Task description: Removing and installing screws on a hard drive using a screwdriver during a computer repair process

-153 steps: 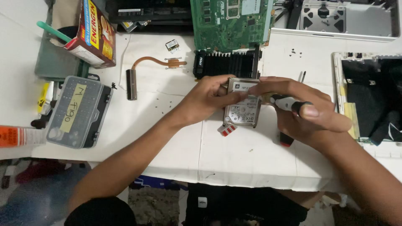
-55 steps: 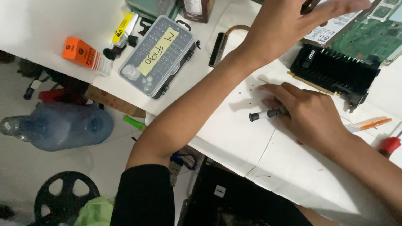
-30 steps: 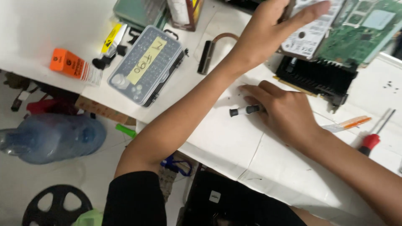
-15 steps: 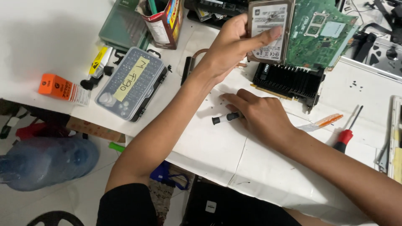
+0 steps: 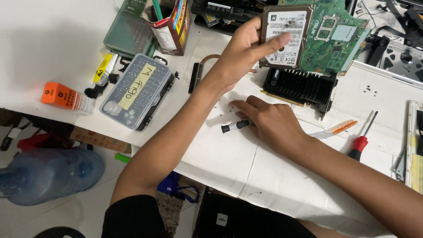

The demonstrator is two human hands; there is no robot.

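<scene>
My left hand (image 5: 242, 53) holds a small flat hard drive (image 5: 284, 37) with a white label, lifted above the far side of the white table (image 5: 273, 176). My right hand (image 5: 269, 121) lies palm down on the table, fingers over the handle of a small black screwdriver (image 5: 233, 127) whose tip end points left. Several tiny screws lie on the table just beyond the right hand's fingers.
A green circuit board (image 5: 339, 35) and a black finned heatsink (image 5: 299, 86) lie behind the hands. A clear bit case (image 5: 136, 90) with a yellow label, an orange box (image 5: 66, 97), a red-handled screwdriver (image 5: 363, 136), an orange tool (image 5: 337, 128) and a large water bottle (image 5: 44, 174) on the floor.
The view has shifted, bringing the hard drive and circuit board into fuller sight. My left hand still holds the drive raised; my right hand stays on the black screwdriver.
</scene>
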